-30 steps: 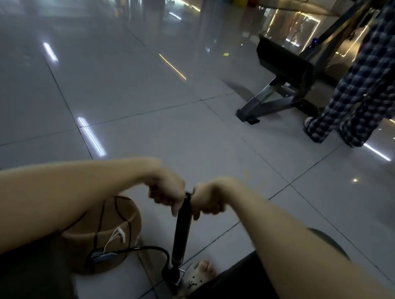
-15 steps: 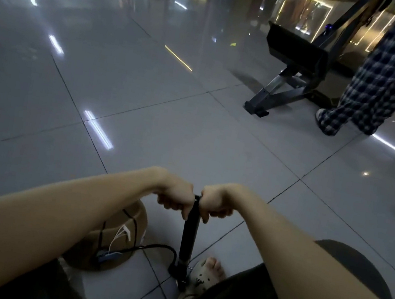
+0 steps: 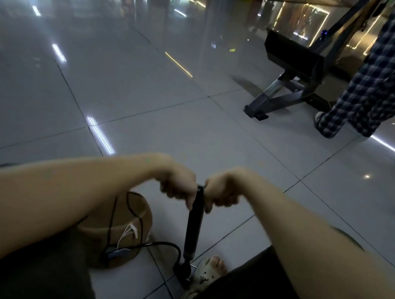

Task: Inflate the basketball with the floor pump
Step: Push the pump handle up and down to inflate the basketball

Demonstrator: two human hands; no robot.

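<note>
Down on the glossy tiled floor (image 3: 148, 96), one person was bent over one black floor pump (image 3: 193, 228), which stood upright between their knees. Both hands were closed into fists around the crossbar at its top: the left hand (image 3: 179, 185) on one side of the shaft, the right hand (image 3: 221, 191) on the other, knuckles up and thumbs pointing down along the tube. The bar itself was hidden under the fingers.

One tan basketball (image 3: 129, 218) with black seams lay on the floor just left of the pump, partly covered by the left forearm. One black hose (image 3: 164, 244) looped from the pump's base across to the near side of the ball, ending at a small blue-and-white fitting (image 3: 117, 252) touching its skin.

One foot in a pale sandal (image 3: 209, 271) sat right against the pump's base on the right; whether it pressed on the base I couldn't tell.

Further off to the right stood one dark padded gym bench (image 3: 294, 59) on a metal frame, and beside it one other person's two legs in checked trousers (image 3: 380, 87).
</note>
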